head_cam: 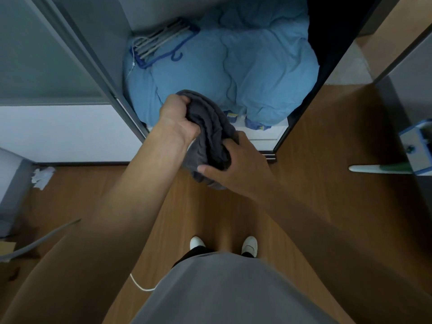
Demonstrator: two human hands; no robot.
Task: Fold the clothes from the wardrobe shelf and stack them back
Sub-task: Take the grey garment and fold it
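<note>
A bunched dark grey garment [209,134] hangs in the air in front of the open wardrobe. My left hand [176,118] grips its upper part with curled fingers. My right hand [236,164] holds its lower part from the right, thumb across the cloth. Behind it a big light blue duvet [245,73] fills the wardrobe's lower compartment [275,134]. The garment's shape and folds are hidden in the bunch.
Blue and grey hangers [161,43] lie on the duvet at the back left. A sliding door [35,54] stands to the left. On the wooden floor are crumpled paper [42,177], a white cable [140,285] and, at the right, a blue-white object [416,148].
</note>
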